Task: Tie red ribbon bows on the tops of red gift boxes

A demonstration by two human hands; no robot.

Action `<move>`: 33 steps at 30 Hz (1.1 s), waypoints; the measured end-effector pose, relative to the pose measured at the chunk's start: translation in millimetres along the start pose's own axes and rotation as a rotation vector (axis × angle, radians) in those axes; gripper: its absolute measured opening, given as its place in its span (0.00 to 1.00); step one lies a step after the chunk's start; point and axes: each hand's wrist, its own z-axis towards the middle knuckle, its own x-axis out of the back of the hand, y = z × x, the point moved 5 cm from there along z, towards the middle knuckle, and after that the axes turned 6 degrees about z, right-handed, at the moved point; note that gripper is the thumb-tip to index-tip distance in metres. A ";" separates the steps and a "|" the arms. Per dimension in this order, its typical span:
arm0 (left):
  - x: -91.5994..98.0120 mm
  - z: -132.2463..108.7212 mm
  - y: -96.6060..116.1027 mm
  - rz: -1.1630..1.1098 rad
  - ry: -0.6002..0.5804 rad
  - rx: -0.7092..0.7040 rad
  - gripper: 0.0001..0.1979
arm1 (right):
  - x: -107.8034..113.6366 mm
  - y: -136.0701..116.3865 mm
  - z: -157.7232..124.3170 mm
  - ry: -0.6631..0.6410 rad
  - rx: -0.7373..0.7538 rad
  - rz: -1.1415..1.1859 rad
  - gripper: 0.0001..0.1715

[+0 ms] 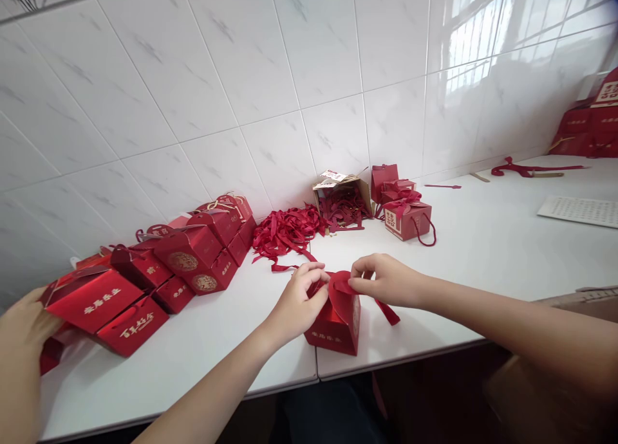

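A small red gift box (333,338) with gold lettering stands on the white table near its front edge, its rounded flaps raised at the top. A red ribbon (389,313) runs across the flaps, one end trailing to the right. My left hand (302,299) is closed at the left side of the box top, thumb and fingers pinching the ribbon; the exact grip is partly hidden. From the right, my right hand (383,280) pinches the ribbon between thumb and finger beside the flaps.
Red gift boxes (183,260) are stacked at left, with another person's hand (24,322) beside them. A ribbon pile (290,230) and an open carton (369,203) of ribbons lie by the wall. Finished-looking bow-tied boxes (409,220) stand nearby; a white keyboard (579,211) is at right.
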 end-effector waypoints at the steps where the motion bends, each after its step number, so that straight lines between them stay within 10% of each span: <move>1: 0.2 -0.2 2.2 0.000 0.011 -0.024 0.08 | 2.2 -1.9 -0.3 0.041 0.044 -0.036 0.07; 5: 1.8 -2.4 17.1 0.058 0.067 -0.172 0.09 | 8.1 -11.9 -1.1 0.152 0.195 -0.034 0.21; 12: 13.2 -1.4 33.7 0.160 0.260 -0.293 0.08 | -0.7 -19.2 2.3 0.015 0.151 0.208 0.13; 22: 18.8 -8.9 6.7 0.113 0.043 0.029 0.11 | 54.6 -79.2 -21.8 0.109 0.400 0.667 0.13; 33: 2.2 -22.4 7.5 -0.348 -0.141 0.168 0.13 | -2.1 -33.8 -7.7 -0.109 -0.050 -0.014 0.11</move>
